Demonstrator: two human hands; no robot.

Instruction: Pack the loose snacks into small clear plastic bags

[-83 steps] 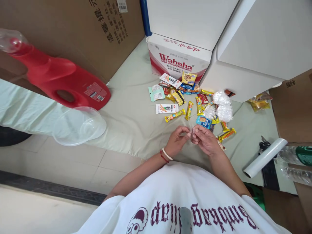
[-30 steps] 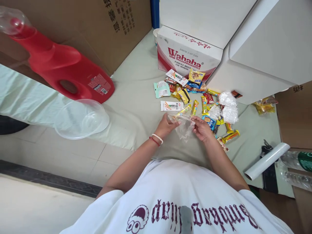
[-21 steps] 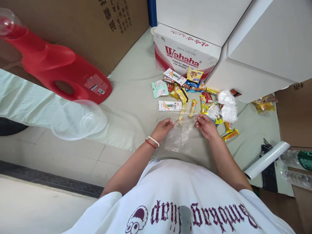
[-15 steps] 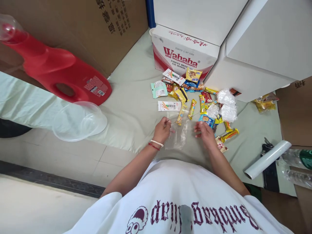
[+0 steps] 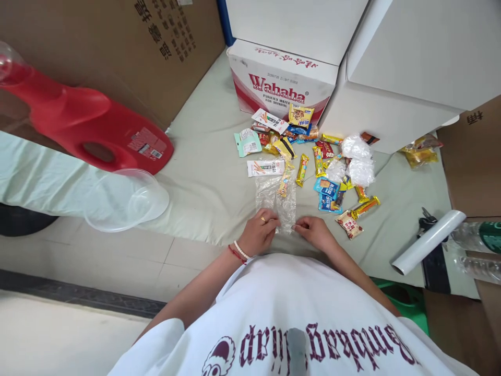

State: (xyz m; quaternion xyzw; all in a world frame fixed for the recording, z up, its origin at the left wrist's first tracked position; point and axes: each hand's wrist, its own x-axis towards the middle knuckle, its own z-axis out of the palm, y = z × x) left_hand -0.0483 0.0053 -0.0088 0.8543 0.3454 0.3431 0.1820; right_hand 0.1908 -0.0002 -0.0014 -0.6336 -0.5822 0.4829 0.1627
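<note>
A clear plastic bag (image 5: pixel 267 194) lies flattened on the pale green cloth in front of me. My left hand (image 5: pixel 259 230), with a ring and two bracelets, pinches the bag's near edge on the left. At the near right corner, my right hand (image 5: pixel 313 231) closes thumb and fingers on the same edge. A yellow snack stick (image 5: pixel 284 183) rests on or in the bag's far part; I cannot tell which. Just beyond lies a white snack packet (image 5: pixel 266 167), with another yellow stick (image 5: pixel 302 169) beside it. Blue packets (image 5: pixel 327 187) and a cream-and-red packet (image 5: pixel 349 224) lie right of my right hand.
A Wahaba-style water carton, printed Wahaha (image 5: pixel 279 86), stands behind piled snacks. Crumpled clear plastic bundles (image 5: pixel 360 171) lie to the right. A red jug (image 5: pixel 90 122) and a clear plastic bowl (image 5: pixel 127 201) are at left. A white roll (image 5: pixel 428 243) lies at right, near bottles (image 5: pixel 475 245).
Both hands have come nearer my body, and the bag is now spread flat between them. My right hand, apart from the bag before, has moved left and closed on its edge.
</note>
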